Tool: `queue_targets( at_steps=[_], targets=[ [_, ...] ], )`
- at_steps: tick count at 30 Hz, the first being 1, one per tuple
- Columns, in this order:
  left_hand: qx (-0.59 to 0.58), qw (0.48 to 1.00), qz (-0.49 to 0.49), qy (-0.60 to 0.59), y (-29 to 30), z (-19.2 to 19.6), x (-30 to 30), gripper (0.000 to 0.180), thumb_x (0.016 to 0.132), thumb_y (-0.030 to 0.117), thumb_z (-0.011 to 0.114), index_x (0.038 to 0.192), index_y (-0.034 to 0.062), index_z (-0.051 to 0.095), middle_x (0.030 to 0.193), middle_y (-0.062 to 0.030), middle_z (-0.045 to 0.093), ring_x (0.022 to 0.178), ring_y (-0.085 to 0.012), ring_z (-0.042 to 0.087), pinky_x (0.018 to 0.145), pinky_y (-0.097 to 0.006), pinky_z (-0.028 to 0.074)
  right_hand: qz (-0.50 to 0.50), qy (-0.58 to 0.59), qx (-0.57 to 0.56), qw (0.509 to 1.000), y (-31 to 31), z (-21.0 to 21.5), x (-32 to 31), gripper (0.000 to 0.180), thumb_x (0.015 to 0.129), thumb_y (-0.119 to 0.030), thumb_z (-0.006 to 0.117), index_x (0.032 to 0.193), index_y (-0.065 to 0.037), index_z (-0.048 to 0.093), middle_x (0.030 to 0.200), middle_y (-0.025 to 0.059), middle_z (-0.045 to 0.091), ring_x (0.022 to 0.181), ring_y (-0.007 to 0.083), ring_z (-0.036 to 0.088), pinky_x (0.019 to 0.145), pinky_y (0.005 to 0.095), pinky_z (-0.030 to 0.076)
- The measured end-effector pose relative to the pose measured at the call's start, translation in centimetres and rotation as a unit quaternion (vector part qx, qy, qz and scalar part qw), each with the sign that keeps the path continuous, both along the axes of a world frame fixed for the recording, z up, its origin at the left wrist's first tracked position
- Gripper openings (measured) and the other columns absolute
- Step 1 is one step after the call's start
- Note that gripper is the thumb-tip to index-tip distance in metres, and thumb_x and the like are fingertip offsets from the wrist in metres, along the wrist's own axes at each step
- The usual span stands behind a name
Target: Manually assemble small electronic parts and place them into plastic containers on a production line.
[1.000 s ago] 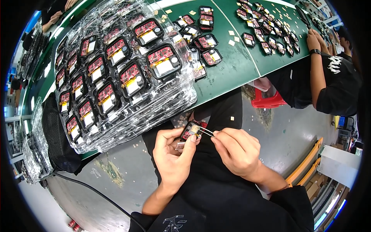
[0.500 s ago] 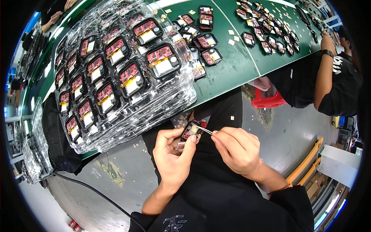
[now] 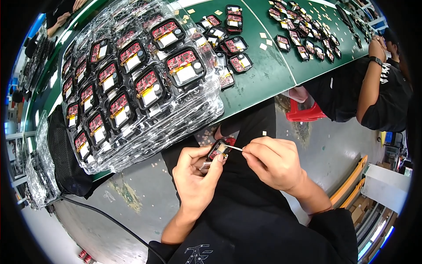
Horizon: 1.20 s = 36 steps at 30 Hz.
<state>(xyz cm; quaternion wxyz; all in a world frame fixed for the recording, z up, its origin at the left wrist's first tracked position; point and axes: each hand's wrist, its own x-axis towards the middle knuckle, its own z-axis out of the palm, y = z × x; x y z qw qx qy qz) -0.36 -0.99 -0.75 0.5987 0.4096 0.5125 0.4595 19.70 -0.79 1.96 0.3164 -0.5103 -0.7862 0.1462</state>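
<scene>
My left hand grips a small black device with a red circuit board over my lap, thumb on its edge. My right hand pinches thin tweezers whose tip touches the board. Just ahead a stack of clear plastic trays holds rows of the same black and red devices. More loose devices lie on the green table beyond it.
Small tan squares are scattered on the green table. A co-worker in black sits at the right with an arm on the table. A red stool stands between us. A black mesh bag and a cable are at the left.
Both hands stay over my lap; the tweezers' tip has shifted slightly on the board. The co-worker's arm at the right has moved a little.
</scene>
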Motion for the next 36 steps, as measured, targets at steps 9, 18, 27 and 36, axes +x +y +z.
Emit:
queue_targets(
  at_steps=[9, 18, 27, 36],
  targets=[
    [-0.005, 1.0, 0.019, -0.022, 0.2, 0.3, 0.0, 0.025, 0.095, -0.006, 0.072, 0.114, -0.0058, 0.056, 0.107, -0.018, 0.074, 0.092, -0.0156, 0.074, 0.076, -0.025, 0.061, 0.008, 0.048, -0.017, 0.999, 0.3, 0.1, 0.3, 0.017, 0.08, -0.004, 0.081, 0.095, -0.004, 0.072, 0.087, 0.0076, 0.071, 0.068, 0.0235, 0.07, 0.06, 0.0328, 0.057],
    [0.001, 1.0, -0.003, 0.018, 0.3, 0.3, 0.0, 0.024, 0.095, -0.009, 0.069, 0.114, -0.0063, 0.054, 0.107, -0.019, 0.071, 0.092, -0.0196, 0.075, 0.082, -0.028, 0.064, -0.022, -0.002, 0.015, 1.0, 0.0, 0.3, -0.3, 0.02, 0.078, -0.005, 0.083, 0.095, -0.004, 0.073, 0.09, 0.0067, 0.07, 0.073, 0.0217, 0.071, 0.06, 0.0318, 0.057],
    [0.014, 0.999, 0.033, 0.001, 0.2, 0.3, 0.5, 0.025, 0.093, -0.008, 0.074, 0.111, -0.0054, 0.057, 0.103, -0.0145, 0.076, 0.087, -0.0091, 0.071, 0.07, -0.021, 0.057, -0.039, -0.02, 0.026, 0.999, -0.4, 0.8, -0.8, 0.021, 0.076, -0.004, 0.083, 0.095, -0.002, 0.073, 0.091, 0.0079, 0.071, 0.072, 0.0224, 0.07, 0.06, 0.0324, 0.057],
    [0.022, 0.999, 0.023, 0.015, 0.0, 0.1, 0.6, 0.025, 0.093, -0.008, 0.074, 0.112, -0.0064, 0.057, 0.099, -0.0141, 0.076, 0.085, -0.0095, 0.071, 0.07, -0.021, 0.057, -0.05, -0.01, 0.022, 0.998, -0.6, 0.5, -0.9, 0.021, 0.077, -0.004, 0.083, 0.095, -0.002, 0.073, 0.09, 0.0085, 0.071, 0.073, 0.0234, 0.07, 0.061, 0.0329, 0.057]
  ],
)
